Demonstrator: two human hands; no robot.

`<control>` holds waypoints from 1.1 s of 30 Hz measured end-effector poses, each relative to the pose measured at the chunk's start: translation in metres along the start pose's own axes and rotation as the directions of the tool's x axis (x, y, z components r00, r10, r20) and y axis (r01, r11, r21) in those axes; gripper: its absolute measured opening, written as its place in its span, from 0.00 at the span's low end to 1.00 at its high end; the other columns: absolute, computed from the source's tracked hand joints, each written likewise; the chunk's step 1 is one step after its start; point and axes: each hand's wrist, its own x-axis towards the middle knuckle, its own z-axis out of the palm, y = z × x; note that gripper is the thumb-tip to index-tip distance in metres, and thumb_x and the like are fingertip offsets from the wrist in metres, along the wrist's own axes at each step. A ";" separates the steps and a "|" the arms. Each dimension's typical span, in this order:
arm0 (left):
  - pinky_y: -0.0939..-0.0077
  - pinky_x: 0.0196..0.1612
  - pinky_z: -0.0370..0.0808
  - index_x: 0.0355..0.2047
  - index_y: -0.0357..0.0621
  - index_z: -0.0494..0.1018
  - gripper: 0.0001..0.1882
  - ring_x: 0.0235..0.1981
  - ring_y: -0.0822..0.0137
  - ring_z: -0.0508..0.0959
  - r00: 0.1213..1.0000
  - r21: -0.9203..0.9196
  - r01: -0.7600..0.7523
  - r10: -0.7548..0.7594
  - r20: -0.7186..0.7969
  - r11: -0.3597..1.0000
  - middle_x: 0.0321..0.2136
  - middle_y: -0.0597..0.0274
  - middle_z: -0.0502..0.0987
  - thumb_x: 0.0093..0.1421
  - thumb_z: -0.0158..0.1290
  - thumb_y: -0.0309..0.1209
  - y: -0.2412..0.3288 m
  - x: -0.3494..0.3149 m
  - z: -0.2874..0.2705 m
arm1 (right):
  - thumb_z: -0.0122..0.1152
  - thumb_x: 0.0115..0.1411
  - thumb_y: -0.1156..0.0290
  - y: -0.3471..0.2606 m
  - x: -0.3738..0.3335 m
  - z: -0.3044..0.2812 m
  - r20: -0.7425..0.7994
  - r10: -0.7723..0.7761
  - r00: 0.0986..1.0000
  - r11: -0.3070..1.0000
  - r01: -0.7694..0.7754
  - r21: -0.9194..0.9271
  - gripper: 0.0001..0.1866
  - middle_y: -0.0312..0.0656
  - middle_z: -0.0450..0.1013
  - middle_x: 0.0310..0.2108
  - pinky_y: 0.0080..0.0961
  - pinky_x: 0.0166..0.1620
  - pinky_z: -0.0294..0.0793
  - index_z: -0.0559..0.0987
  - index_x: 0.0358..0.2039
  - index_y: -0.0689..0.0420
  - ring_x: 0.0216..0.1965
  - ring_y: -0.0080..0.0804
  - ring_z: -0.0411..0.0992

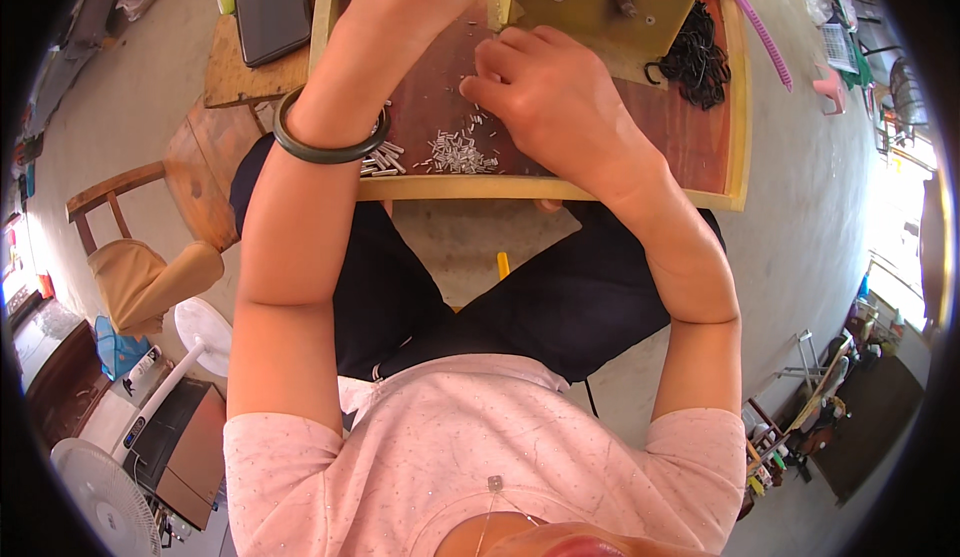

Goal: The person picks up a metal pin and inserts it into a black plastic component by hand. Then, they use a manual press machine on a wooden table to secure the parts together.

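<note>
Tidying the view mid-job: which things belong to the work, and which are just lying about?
Likely in use:
- wood-rimmed tray
- small silver metal pieces
- black cord bundle
- yellow fixture

Apparently lying about:
- wooden chair
- white standing fan
- black flat device

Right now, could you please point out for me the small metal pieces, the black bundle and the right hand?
Small metal pieces [460, 154]: head view, on the middle of the loose pile.
Black bundle [695, 62]: head view, on the middle of the tangle.
Right hand [555, 99]: head view, on the back of the hand.
</note>
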 end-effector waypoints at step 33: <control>0.63 0.48 0.68 0.31 0.48 0.73 0.25 0.39 0.58 0.79 0.999 -0.001 0.029 -0.029 -0.039 1.000 0.29 0.63 0.78 0.39 0.75 0.43 -0.002 -0.001 0.006 | 0.67 0.51 0.83 0.078 0.045 -0.026 -0.544 0.084 0.835 0.996 -0.087 0.020 0.09 0.49 0.75 0.45 0.40 0.50 0.76 0.78 0.33 0.61 0.47 0.49 0.76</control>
